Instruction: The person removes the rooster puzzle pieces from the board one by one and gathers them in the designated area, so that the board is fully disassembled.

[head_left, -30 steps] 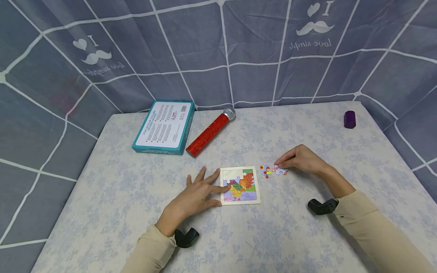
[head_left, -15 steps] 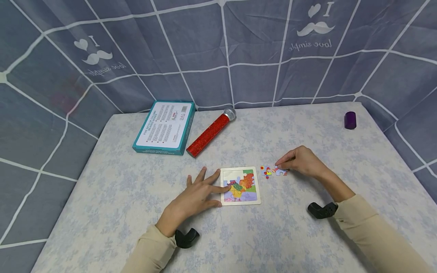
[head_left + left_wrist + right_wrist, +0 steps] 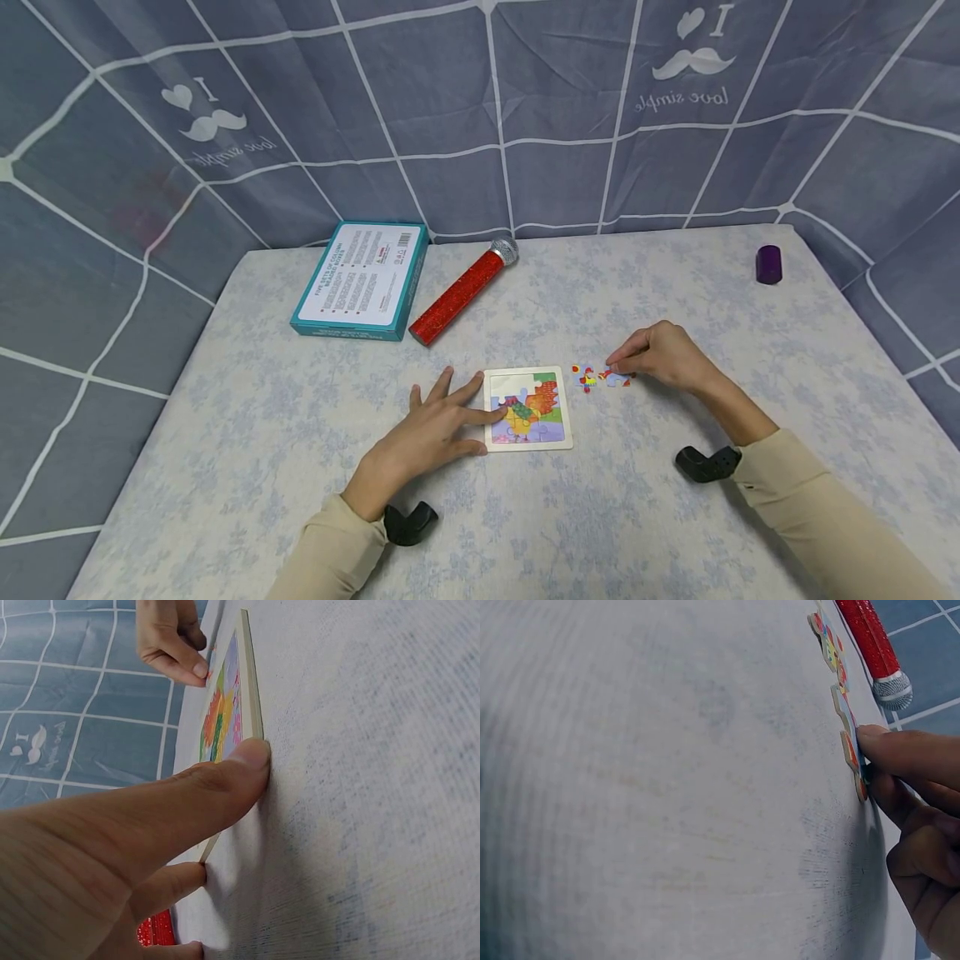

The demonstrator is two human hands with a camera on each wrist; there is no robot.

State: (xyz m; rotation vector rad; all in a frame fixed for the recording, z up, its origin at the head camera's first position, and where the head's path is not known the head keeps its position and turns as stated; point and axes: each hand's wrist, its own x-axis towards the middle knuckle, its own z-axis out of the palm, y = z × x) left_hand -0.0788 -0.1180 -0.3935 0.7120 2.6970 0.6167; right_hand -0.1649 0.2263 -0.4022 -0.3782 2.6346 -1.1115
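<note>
A square jigsaw puzzle [image 3: 567,421] in a cream tray lies on the table, with a colourful bird picture; bare backing shows along its upper left. My left hand [image 3: 423,429] is spread at the tray's left side, thumb [image 3: 244,769] against the rim and one straight finger resting over the picture. To the right of the tray, my right hand [image 3: 667,358] pinches a light-blue and red puzzle piece [image 3: 617,380] between thumb and curled fingers, low over the tablecloth. Beside it lies a loose red, yellow and blue piece [image 3: 585,379].
Behind the tray lie a red glittery microphone [image 3: 459,296] with a silver head and a teal-edged flat box [image 3: 360,275]. A small purple cylinder [image 3: 768,264] stands at the back right. A grey checked curtain [image 3: 555,108] hangs behind the table.
My right fingers have shifted very slightly at the puzzle piece, and more red shows beneath them now. My left hand and the tray have stayed in place.
</note>
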